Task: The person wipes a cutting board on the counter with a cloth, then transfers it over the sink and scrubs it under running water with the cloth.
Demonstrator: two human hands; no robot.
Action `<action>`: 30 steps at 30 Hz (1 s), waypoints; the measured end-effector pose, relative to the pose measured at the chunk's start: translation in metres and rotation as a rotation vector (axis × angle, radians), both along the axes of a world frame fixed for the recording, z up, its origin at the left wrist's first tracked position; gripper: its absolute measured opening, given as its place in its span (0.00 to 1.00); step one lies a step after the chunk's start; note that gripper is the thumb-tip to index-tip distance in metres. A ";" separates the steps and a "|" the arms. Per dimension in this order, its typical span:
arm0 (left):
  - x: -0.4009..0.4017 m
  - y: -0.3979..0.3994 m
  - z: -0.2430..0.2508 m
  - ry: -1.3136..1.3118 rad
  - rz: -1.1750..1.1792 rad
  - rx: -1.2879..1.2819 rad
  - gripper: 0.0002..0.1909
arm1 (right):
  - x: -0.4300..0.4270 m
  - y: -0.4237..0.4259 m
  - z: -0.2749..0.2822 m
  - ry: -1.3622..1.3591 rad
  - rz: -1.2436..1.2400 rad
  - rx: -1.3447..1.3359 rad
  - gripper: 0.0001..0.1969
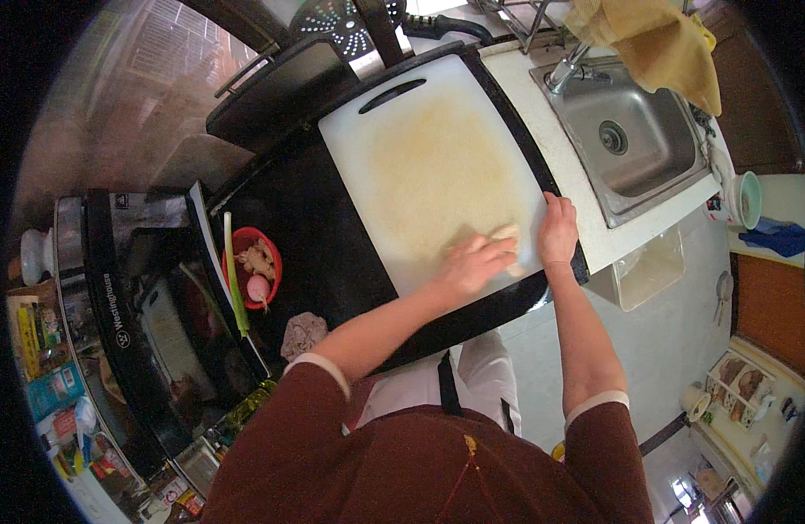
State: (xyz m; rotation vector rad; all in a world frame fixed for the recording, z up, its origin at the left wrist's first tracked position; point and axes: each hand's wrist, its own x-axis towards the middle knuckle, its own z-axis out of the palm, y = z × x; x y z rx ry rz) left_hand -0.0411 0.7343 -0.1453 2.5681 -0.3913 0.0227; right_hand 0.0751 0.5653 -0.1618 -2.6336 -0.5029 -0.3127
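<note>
A large white plastic cutting board (435,164), stained yellowish in the middle, lies on a black countertop (304,190). My left hand (474,265) is on the board's near part, slightly blurred, with its fingers bent over a pale, folded cloth-like piece (505,233). Most of that piece is hidden under the hand, so its exact kind is unclear. At the board's right edge, my right hand (559,229) holds on, its fingertips at the rim. The oval handle slot sits at the far end of the board.
On the left, a red bowl (276,252) holds ginger (258,259) and a pink bulb (258,288); a scallion (233,275) lies across it. Nearby are a crumpled cloth (304,335) and a Westinghouse appliance (137,314). A steel sink (645,118) stands to the right, above an open bin (648,268).
</note>
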 end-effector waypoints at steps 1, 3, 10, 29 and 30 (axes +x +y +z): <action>-0.010 0.017 0.007 0.117 -0.068 0.049 0.17 | -0.001 0.002 0.003 -0.008 0.005 0.011 0.14; -0.002 0.059 -0.008 -0.031 0.019 0.138 0.17 | -0.003 0.009 0.007 -0.008 0.024 0.030 0.15; 0.108 0.142 -0.027 -0.300 0.658 0.079 0.12 | 0.001 0.002 0.006 0.029 -0.003 0.030 0.15; -0.074 0.094 0.029 0.112 0.475 0.061 0.17 | 0.001 -0.028 -0.004 0.276 0.071 0.410 0.13; -0.075 0.090 0.026 0.041 0.521 0.052 0.17 | -0.009 -0.034 -0.005 0.264 0.041 0.382 0.13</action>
